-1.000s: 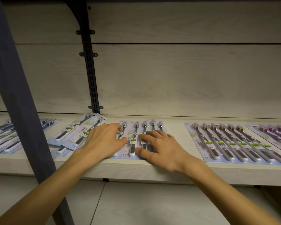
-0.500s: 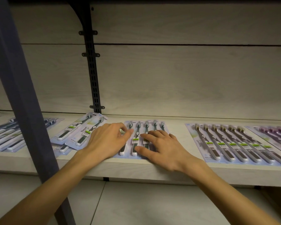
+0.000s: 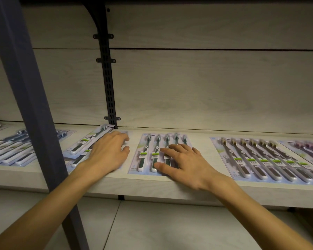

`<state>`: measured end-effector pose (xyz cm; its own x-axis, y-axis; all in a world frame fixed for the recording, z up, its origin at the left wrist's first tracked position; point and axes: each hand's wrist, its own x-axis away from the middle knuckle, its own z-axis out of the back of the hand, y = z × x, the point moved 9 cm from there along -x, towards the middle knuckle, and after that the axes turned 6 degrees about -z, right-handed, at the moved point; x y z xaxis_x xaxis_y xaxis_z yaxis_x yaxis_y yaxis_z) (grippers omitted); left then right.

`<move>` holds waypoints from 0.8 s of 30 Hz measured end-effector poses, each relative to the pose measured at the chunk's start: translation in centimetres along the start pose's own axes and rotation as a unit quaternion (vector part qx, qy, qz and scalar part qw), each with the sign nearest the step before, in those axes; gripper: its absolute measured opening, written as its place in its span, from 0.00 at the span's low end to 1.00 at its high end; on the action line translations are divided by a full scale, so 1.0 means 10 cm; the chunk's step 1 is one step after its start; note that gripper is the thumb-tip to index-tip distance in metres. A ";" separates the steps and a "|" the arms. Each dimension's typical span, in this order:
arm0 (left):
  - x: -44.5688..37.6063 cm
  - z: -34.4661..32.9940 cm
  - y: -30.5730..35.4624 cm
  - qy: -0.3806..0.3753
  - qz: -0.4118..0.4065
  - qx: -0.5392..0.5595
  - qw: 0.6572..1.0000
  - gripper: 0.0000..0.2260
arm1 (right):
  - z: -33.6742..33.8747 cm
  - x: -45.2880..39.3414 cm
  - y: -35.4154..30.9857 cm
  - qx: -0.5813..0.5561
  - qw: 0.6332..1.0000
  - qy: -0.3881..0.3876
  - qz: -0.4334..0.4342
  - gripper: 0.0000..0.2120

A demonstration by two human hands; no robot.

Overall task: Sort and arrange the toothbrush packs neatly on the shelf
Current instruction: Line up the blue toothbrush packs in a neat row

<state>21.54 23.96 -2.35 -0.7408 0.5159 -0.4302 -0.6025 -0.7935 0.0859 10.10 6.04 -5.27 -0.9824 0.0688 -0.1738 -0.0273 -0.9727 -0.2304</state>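
A row of dark green toothbrush packs [image 3: 148,150] lies flat on the pale wooden shelf [image 3: 143,186]. My right hand [image 3: 184,163] rests flat on the right part of that row, fingers spread. My left hand [image 3: 108,154] lies on skewed single packs [image 3: 83,143] to the left of the row, its fingertips over a pack's edge. The packs under the left palm are partly hidden.
A row of brown-bristle packs [image 3: 257,159] and purple packs [image 3: 307,148] lie to the right. Blue-grey packs [image 3: 9,150] lie at the left behind a dark upright post [image 3: 31,105]. A black slotted bracket [image 3: 108,78] runs up the back wall.
My left hand has slid left off the green row onto the skewed packs, uncovering the row's left side. My right hand has stayed on the row.
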 end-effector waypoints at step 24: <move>-0.04 0.09 0.03 0.046 0.010 0.012 0.999 0.18 | -0.02 -0.03 0.03 -0.003 1.000 0.004 -0.004 0.38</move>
<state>21.38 23.85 -1.36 -0.7224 0.4675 -0.5094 -0.5958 -0.7947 0.1156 10.37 5.72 -5.46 -0.9806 0.0789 -0.1792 -0.0348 -0.9709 -0.2371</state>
